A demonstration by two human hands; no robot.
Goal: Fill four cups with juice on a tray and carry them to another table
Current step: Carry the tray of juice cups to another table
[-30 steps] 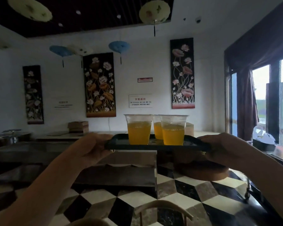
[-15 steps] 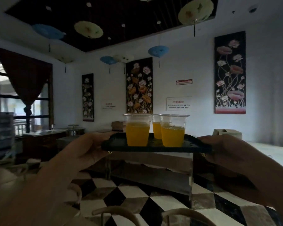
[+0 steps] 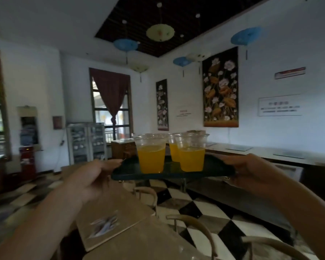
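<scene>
In the middle of the frame, the left hand point(image 3: 94, 180) and right hand point(image 3: 251, 175) grip opposite ends of the dark rectangular plastic tray point(image 3: 174, 170), which the person should hold level so the clear plastic cups of orange juice point(image 3: 151, 153) do not spill.

Front cups point(image 3: 151, 154) hide the rear ones; wall notice point(image 3: 280, 106) text is blurred.

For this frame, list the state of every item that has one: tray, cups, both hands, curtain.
tray: off any surface, roughly level, held at both ends.
front left cup: upright, lidless, over half full of orange juice.
front right cup: upright, lidless, over half full.
rear cup: upright, juice inside, mostly hidden; a fourth cup cannot be made out clearly.
left hand: grips the tray's left edge.
right hand: grips the tray's right edge.
curtain: tied back.
</scene>
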